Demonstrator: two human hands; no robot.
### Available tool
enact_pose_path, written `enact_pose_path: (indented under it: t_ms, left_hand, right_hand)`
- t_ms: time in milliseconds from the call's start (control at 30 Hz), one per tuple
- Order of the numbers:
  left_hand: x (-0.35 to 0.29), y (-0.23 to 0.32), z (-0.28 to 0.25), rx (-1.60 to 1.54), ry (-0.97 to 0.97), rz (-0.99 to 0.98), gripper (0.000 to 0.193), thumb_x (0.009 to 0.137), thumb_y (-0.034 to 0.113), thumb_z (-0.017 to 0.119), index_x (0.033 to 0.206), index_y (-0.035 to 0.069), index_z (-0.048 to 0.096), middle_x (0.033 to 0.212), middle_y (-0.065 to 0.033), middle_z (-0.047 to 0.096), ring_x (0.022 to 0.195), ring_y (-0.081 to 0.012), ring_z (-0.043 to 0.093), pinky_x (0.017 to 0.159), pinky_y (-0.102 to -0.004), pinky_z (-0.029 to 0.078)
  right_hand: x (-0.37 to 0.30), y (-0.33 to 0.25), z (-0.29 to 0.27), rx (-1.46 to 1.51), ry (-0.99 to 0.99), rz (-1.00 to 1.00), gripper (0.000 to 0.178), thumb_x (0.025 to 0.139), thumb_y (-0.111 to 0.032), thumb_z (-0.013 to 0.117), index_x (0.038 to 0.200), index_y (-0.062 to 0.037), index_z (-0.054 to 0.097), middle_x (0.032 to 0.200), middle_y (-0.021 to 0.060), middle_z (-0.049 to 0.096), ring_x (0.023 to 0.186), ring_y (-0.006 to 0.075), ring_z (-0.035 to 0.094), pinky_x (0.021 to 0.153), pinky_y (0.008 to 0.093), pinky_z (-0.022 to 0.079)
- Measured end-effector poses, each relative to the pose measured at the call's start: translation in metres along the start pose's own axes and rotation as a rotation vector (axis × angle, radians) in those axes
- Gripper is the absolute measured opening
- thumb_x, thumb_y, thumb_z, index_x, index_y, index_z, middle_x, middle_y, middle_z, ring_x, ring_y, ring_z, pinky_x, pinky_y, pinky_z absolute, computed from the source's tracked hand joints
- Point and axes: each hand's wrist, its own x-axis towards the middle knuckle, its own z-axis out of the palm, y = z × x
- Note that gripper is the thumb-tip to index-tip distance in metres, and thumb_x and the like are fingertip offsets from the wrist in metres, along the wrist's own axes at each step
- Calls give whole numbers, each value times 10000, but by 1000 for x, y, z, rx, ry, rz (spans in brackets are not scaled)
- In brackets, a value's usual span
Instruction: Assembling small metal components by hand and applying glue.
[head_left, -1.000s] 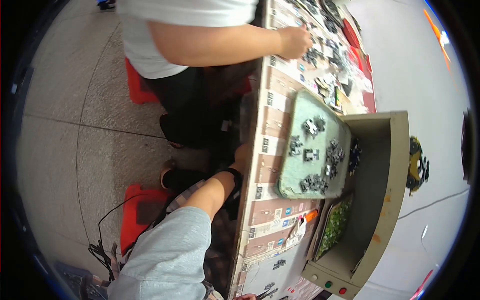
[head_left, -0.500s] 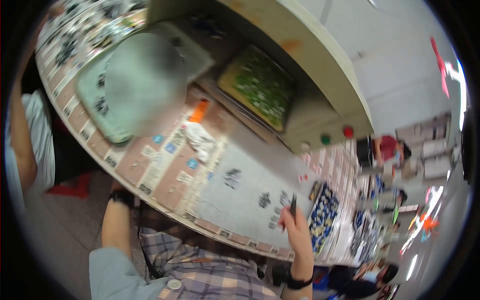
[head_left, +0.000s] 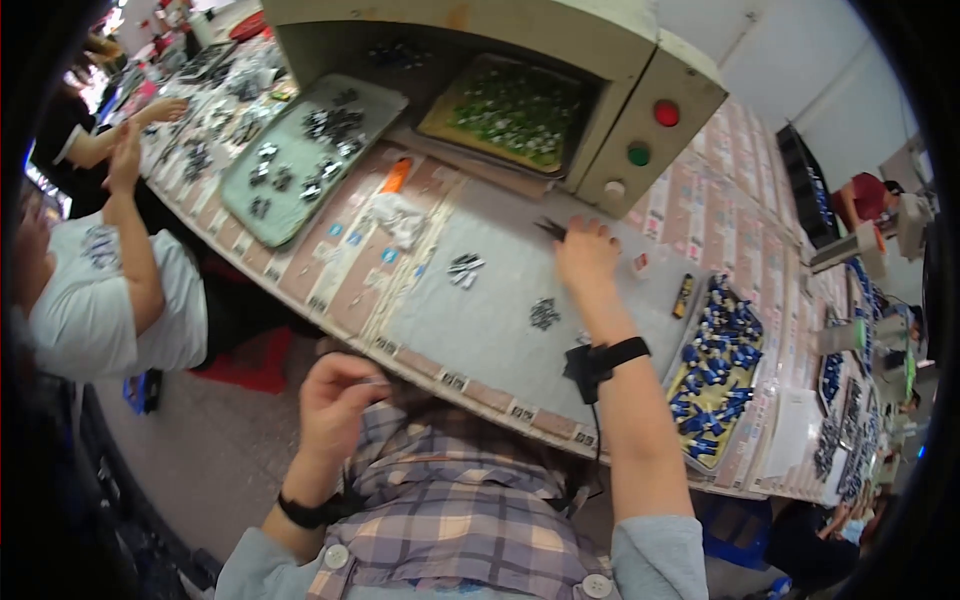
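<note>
Head view, right hand: the right hand [head_left: 590, 258] grasps dark tweezers [head_left: 549, 229], their points jutting out past its thumb side, over the pale work mat [head_left: 425, 315].
Silver parts: 1 small cluster [head_left: 464, 270] on the mat, left of the right hand.
Dark parts: 1 small pile [head_left: 543, 314], nearer the person than the tweezers.
Left hand: the left hand [head_left: 335, 405], short of the table edge, fingertips pinched; contents cannot be told.
</note>
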Motion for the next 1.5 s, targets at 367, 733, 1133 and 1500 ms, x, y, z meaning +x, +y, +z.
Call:
enact_pose_path:
  t_ms: [367,733,1133,1500]
  left_hand:
    - [11,-9,59,-173,-371,-183,136,800,-11,577,924,1,524,902,-114,607,827,-151,601,729,-245,493]
    - [42,-42,97,39,-316,-350,137,812,15,577,941,4,534,867,-71,607,800,-105,589,692,-200,468]
    - [82,-63,46,229,66,-298,151,765,58,628,884,25,540,773,-29,573,717,-100,552,672,-220,453]
    - [128,-69,62,84,-242,-522,172,751,38,644,883,31,535,801,-21,556,737,-92,537,690,-224,448]
  right_hand:
    - [-131,-27,-127,1280,-119,-264,103,734,-68,634,822,-19,611,784,93,591,687,179,566,638,255,442]
    - [-135,4,-96,1610,-264,-48,95,731,-28,637,822,-6,622,741,53,586,666,122,540,628,225,426]
    - [-119,35,-74,1131,-168,295,48,738,-38,615,776,-21,590,708,61,572,620,149,539,581,243,424]
    - [-95,-19,-40,563,-11,112,122,710,-43,622,830,-54,602,786,73,535,770,238,537,651,333,432]
